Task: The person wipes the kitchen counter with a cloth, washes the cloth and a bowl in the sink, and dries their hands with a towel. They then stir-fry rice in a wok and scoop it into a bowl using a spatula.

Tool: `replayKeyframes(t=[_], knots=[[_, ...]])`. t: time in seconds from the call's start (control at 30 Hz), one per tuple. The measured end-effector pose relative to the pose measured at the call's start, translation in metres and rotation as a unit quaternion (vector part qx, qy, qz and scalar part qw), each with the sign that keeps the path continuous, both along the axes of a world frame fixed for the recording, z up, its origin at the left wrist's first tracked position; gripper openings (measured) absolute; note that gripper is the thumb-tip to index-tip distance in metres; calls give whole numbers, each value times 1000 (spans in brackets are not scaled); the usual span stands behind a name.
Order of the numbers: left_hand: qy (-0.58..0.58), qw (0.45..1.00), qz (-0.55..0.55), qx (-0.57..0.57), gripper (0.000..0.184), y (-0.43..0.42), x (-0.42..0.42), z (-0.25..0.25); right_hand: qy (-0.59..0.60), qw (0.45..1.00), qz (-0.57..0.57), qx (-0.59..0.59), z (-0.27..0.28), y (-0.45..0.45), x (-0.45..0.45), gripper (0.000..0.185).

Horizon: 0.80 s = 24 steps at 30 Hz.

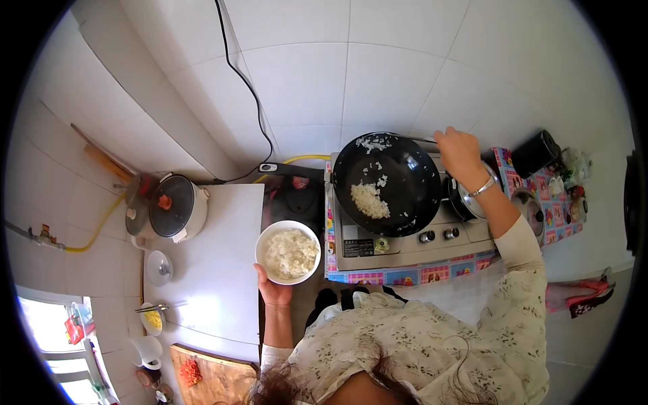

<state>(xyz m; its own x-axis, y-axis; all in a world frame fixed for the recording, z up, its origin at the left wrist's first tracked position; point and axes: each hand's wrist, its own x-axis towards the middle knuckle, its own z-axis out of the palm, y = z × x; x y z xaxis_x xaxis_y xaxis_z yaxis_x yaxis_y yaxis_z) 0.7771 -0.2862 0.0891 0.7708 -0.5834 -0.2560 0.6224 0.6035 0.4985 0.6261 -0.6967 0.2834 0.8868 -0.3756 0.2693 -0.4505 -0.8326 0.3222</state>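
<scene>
My left hand [273, 290] holds a white bowl [317, 260] of cooked white rice [290, 253] from its near left side, just left of the stove. My right hand [459, 155] is closed round a long thin-handled cooking utensil [424, 140], which runs over the far rim of a black wok [412, 192]. The head of that utensil is hard to make out against the dark wok. A clump of rice [370, 200] lies in the wok, with scattered grains and another patch near the far rim. The wok stands on the gas stove [405, 253].
Left on the white counter [216, 270] are a rice cooker [177, 206], a lid [159, 268], a small bowl of yellow pieces [154, 320] with chopsticks across it, and a cutting board [223, 378] with orange-red chopped food. A lidded pot [467, 201] sits right of the wok.
</scene>
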Motion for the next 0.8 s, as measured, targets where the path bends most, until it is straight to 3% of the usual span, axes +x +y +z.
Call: replayKeyframes(t=[0.23,0.33,0.43,0.63,0.8], knots=[[8,1000,-17,17,72,-4,-2,-8,27,985,167,44,0,23,12,5],[12,999,-28,11,72,-6,-3,-11,83,979,184,24,18,33,11,5],[12,999,-36,11,72,-11,-7,-12,128,984,121,24,49,17,12,5],[25,999,-30,6,72,-12,-12,-15,78,985,144,-46,12,2,44,5],[26,1000,-17,-2,72,-11,-13,-19,170,968,183,-3,27,37,48,7]])
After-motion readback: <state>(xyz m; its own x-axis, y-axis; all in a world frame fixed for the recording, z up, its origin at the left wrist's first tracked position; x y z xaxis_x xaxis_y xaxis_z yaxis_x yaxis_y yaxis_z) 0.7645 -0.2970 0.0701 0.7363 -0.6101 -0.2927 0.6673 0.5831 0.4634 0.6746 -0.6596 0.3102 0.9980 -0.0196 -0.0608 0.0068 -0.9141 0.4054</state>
